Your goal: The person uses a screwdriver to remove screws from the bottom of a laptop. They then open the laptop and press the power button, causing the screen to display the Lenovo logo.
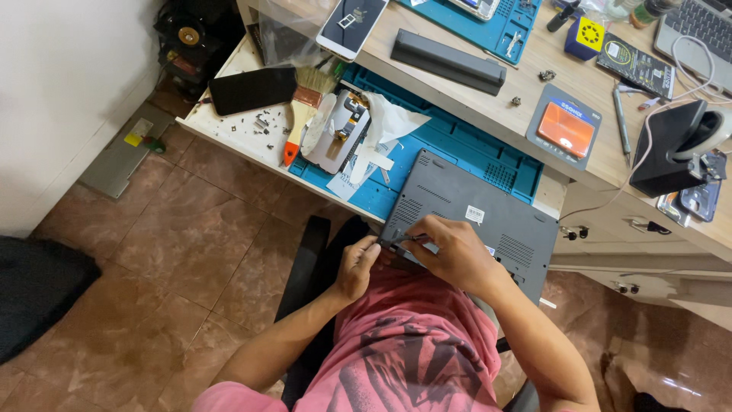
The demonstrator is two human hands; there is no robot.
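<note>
Head camera view, looking straight down: a seated person in a pink shirt leans over a dark grey laptop lying bottom-side up, half on a blue repair mat on a pull-out bench shelf and half over their lap. The right hand has its fingers pinched closed around a thin screwdriver-like tool, its tip at the laptop's near-left corner. The left hand cups that same corner from below, fingers curled against the edge; whether it grips anything small cannot be told. As a judgement, the laptop overhangs the bench edge, so a slip of the supporting hand could tip it toward the tiled floor; a tiny screw loosened here could also drop to the floor, and the tool tip could skid and scratch the casing. Beyond the fingers, up and to the left, lie crumpled white paper and a metal part, a paintbrush with an orange handle, scattered small screws and a black phone. Farther up on the main bench sit a black bar-shaped battery, a white-framed phone and an orange-topped case. Nothing blocks the hands.
</note>
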